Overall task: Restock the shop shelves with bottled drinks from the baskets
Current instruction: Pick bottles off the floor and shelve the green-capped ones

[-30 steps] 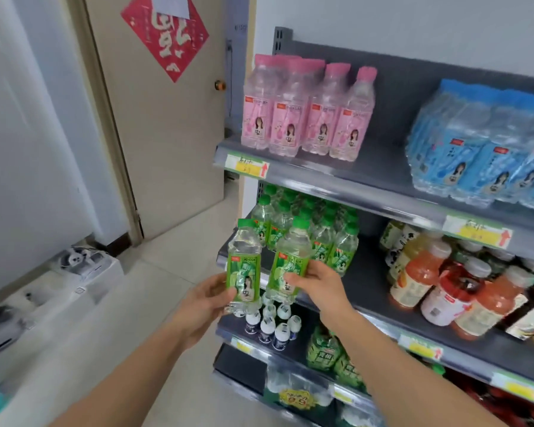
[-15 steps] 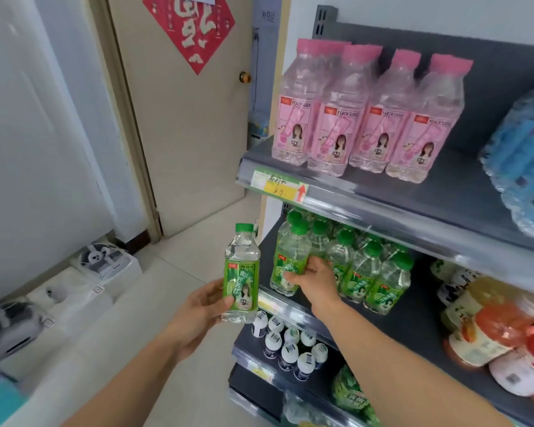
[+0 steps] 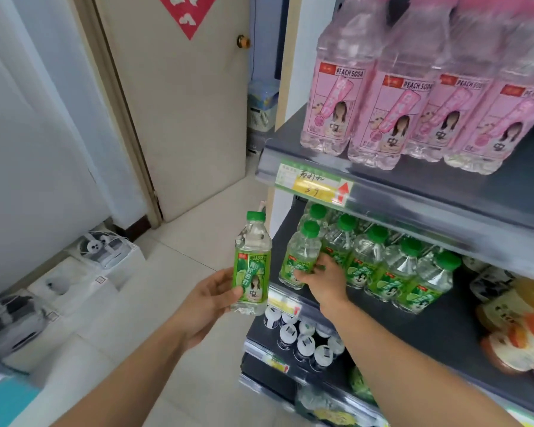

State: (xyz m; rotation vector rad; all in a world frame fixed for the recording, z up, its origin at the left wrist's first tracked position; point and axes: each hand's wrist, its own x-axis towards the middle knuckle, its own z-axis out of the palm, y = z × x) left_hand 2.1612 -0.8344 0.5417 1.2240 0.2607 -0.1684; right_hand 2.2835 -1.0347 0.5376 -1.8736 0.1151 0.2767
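Right hand: the right hand (image 3: 322, 280) wraps its fingers round a lime soda bottle (image 3: 299, 260) standing at the front left corner of the middle shelf (image 3: 438, 328).
Left hand: the left hand (image 3: 211, 300) holds a second lime soda bottle (image 3: 252, 266) upright in the air, just beside the shelf edge.
Other bottles: a green row (image 3: 392, 269) stands close by.
How to do it well: I think the bottle should be pushed flat and snug against the row, label facing out, and let go slowly so none tip.
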